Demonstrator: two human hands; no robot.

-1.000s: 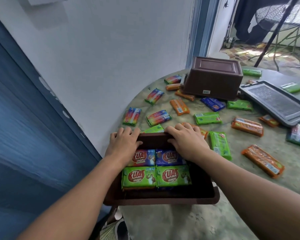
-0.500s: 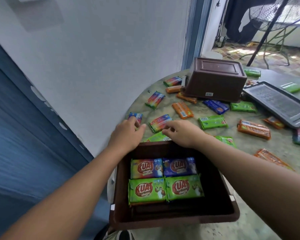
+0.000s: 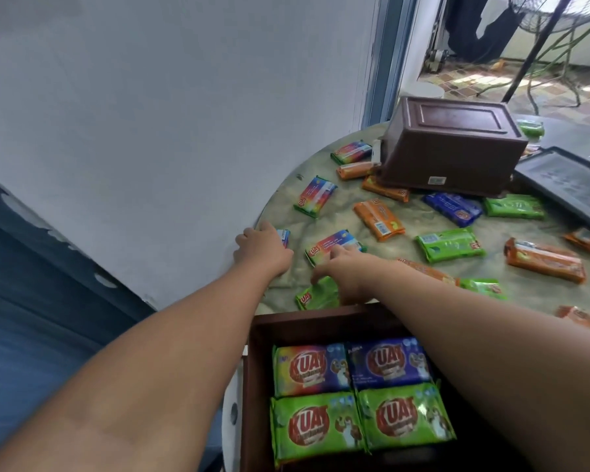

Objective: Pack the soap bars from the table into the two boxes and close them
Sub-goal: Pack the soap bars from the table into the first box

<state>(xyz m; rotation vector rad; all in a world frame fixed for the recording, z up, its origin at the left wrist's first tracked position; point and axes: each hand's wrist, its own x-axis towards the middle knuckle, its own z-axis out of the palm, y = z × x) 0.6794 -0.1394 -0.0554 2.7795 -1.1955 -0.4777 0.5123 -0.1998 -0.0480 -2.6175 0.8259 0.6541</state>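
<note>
Two bars under reach — your left hand (image 3: pixel 264 248) covers a rainbow bar (image 3: pixel 283 237), grip hidden; right hand (image 3: pixel 346 272) loose-fingered over another rainbow bar (image 3: pixel 334 246) — slick, light, stiff: pinch long edges.

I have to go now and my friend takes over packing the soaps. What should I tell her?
Left hand rests on a rainbow-wrapped soap bar at the table edge. Right hand reaches over another rainbow bar; grip unclear.
Open brown plastic box nearest you holds four bars showing.
Second brown box sits upside down, unfilled.
Left: many bars scattered on the round table, fill both boxes, close them.
</note>
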